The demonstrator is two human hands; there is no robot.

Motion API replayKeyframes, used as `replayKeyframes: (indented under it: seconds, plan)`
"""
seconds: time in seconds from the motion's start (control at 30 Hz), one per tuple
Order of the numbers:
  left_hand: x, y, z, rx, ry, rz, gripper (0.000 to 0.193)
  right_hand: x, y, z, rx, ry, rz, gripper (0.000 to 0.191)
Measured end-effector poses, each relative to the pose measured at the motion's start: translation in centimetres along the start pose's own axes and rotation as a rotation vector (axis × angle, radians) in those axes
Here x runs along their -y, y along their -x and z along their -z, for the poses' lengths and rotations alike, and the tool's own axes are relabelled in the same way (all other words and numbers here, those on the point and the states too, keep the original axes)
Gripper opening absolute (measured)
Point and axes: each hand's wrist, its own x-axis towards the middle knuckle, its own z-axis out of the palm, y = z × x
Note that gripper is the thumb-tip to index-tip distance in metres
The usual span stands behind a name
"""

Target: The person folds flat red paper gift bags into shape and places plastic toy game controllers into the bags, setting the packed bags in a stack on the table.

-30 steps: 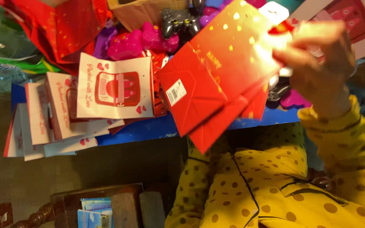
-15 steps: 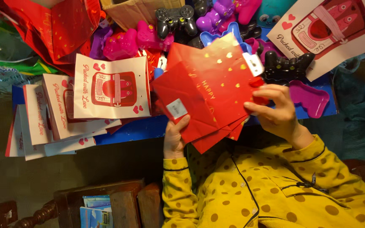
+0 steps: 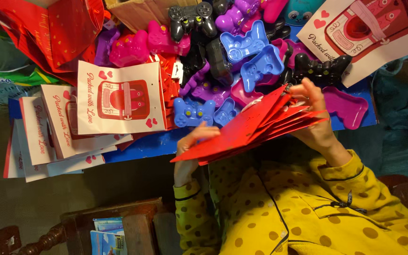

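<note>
Blue table (image 3: 133, 147): carries pile of game-controller-shaped toys (image 3: 242, 52) far centre, stacked white heart-print cards (image 3: 119, 97) at left. Red flat bags (image 3: 256, 130), a fanned stack, now tilted edge-on vs. 0.5 s ago, when the face showed; stack sits near, centre, above lap. Left hand (image 3: 190, 151) fingers grasp stack's lower-left corner. Right hand (image 3: 315, 120) fingers pinch upper-right edges, apparently separating one.
</note>
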Motion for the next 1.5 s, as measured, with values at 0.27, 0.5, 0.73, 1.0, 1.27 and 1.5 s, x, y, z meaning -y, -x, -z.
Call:
replayKeyframes:
  seconds: [0.27,0.5,0.73,1.0,1.27,1.5]
  plan:
    - [0.1,1.1,-2.5,-0.552,-0.025,-0.255,0.103,0.3,-0.4,-1.1,0.021,0.147,0.007,0.085]
    - [-7.6,1.7,-3.2,-0.47,-0.966,-0.481,0.105,0.3,0.2,-2.2,0.044,-0.149,-0.006,0.104]
    - [-7.5,2.1,-4.2,-0.31,-0.971,-0.531,0.107,-1.0,0.9,-3.0,-0.06,-0.484,-0.122,0.122]
    - [0.7,3.2,-5.0,-0.815,-0.433,-0.646,0.105,-2.5,1.7,-2.8,0.082,-0.544,-0.292,0.1]
    - [7.1,2.4,-3.0,-1.019,-0.264,-0.517,0.086,-1.7,-0.5,-4.3,0.164,-0.17,-0.048,0.05]
    - [2.7,1.2,-3.2,-0.937,-0.362,-0.671,0.099,-0.7,-1.6,-4.8,-0.003,-0.316,-0.039,0.061]
